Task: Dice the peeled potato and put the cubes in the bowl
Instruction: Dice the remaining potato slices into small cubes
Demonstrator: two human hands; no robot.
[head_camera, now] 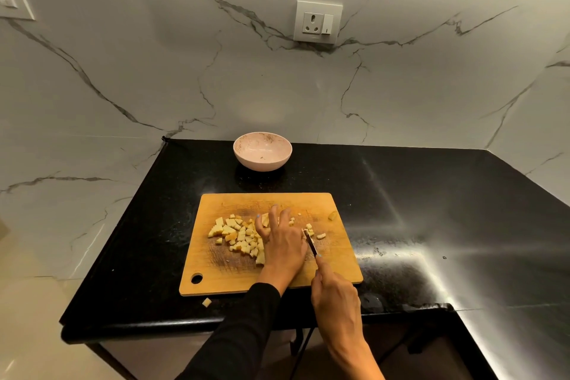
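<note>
From the head view, the dicing looks nearly done and the gathering step seems to be in hand. The left hand (282, 242) lies on the rectangular wooden cutting board (216, 271), fingers spread and fairly straight, palm down over the near edge of the pile of pale yellow potato cubes (237, 234); most of that pile spreads to the left of this hand. The right hand (334, 302) grips the handle of a small dark-handled knife (310, 242), index finger laid along its spine, blade just right of the left hand and touching the board. A few more cubes lie just beyond and to the right of the blade.

The next move probably calls for sweeping the scattered pieces together, then carrying them to the round pink ceramic bowl (262, 155), which stands well beyond both hands on the black stone counter (431, 210) and appears to hold no potato yet.

Counted: one board, one bowl, one knife. The cubes are too many and too small to count exactly; one stray cube (207, 302) lies off the board, on the counter left of the left forearm.
</note>
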